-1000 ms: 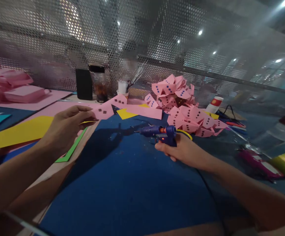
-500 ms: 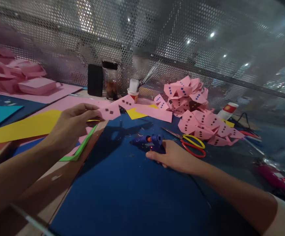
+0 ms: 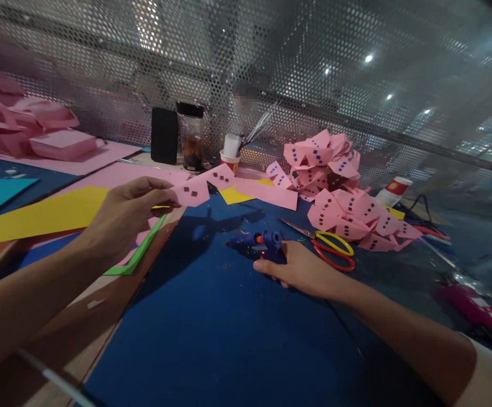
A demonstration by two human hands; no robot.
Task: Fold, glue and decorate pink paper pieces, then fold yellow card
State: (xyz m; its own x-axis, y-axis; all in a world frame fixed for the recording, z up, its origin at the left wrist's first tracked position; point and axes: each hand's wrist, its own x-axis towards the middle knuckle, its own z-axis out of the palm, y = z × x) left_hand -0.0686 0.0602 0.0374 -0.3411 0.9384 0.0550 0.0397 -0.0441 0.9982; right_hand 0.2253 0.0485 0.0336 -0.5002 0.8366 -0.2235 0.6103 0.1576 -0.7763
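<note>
Between the thumb and fingers of my left hand (image 3: 133,206) is one end of a pink paper piece (image 3: 197,191) with small dark squares on it, held above the table. My right hand (image 3: 301,265) is wrapped round the handle of a blue glue gun (image 3: 267,244), whose nozzle points left, low over the dark blue tabletop (image 3: 229,328). Just beyond that hand lie scissors (image 3: 335,249) with yellow and red handles. Behind them is a heap of folded pink paper pieces (image 3: 324,161) with dark and blue squares.
A black box-like object (image 3: 164,135), a lidded jar (image 3: 192,138) and a paper cup (image 3: 229,161) stand along the perforated metal panel (image 3: 102,68). Coloured sheets, including a yellow one (image 3: 46,215), lie at left. A magenta object (image 3: 479,311) sits far right.
My left hand and the pink paper piece have shifted very slightly to the right. The glue gun in my right hand has hardly moved.
</note>
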